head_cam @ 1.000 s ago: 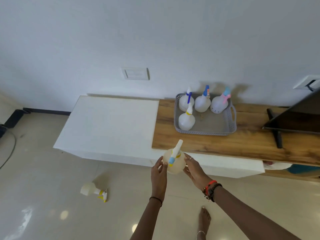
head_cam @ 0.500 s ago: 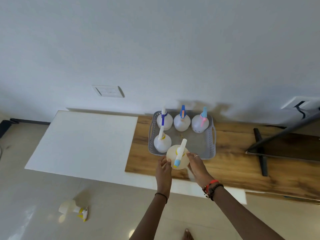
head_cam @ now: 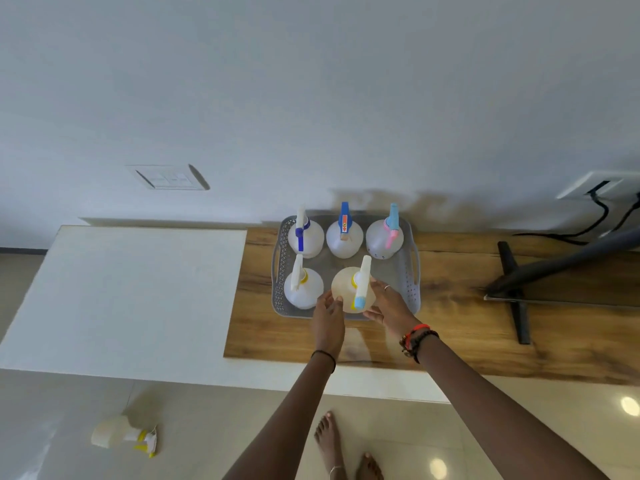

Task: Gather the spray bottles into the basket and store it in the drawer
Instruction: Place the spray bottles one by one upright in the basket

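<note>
My left hand (head_cam: 328, 315) and right hand (head_cam: 389, 304) both clasp the yellowish spray bottle (head_cam: 349, 292) upright inside the grey basket (head_cam: 409, 271).

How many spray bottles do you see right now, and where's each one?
6. Three line the basket's back row: dark-blue trigger, blue trigger, pink-and-blue trigger. Front left: yellow-collared bottle. Both hands hold the fifth at front. One lies on the floor.

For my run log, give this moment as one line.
both hands: left hand, right hand | holding: yellowish bottle | over: basket | floor bottle: left
</note>
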`<state>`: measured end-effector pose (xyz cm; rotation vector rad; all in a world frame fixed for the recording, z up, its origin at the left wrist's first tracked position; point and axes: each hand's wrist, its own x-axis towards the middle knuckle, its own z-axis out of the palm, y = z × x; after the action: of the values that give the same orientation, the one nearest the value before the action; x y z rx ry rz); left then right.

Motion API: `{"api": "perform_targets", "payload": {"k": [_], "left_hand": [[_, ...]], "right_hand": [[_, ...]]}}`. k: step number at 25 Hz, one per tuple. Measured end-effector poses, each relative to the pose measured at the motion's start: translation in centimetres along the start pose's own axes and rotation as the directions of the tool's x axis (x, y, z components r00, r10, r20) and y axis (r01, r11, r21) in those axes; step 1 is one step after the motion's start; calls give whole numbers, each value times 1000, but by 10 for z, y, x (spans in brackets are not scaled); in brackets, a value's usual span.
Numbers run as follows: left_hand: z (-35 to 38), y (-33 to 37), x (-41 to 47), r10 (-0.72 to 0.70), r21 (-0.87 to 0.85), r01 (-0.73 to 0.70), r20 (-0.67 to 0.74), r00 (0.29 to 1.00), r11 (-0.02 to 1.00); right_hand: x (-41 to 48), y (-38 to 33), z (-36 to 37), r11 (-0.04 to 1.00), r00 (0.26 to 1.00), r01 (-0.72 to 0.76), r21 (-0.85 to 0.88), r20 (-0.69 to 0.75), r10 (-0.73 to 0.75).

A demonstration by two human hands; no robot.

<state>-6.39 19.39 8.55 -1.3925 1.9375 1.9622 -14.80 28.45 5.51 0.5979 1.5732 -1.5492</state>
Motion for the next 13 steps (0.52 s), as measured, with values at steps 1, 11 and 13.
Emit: {"api": "perform_targets", "payload": {"k": [1, 11, 13], "left_hand": [[2, -2, 6, -4, 16, 4, 16, 1000, 1000], [16, -16, 48, -83, 137, 77, 36, 996, 987], [15, -17, 51, -95, 129, 90, 33, 995, 988]], "right_hand": [[6, 1, 0, 1000, 1000, -10, 13, -3, 10], [54, 3, 6, 997, 998, -45, -70, -42, 42], [58, 2, 10, 995, 998, -50, -84, -51, 46]]}}
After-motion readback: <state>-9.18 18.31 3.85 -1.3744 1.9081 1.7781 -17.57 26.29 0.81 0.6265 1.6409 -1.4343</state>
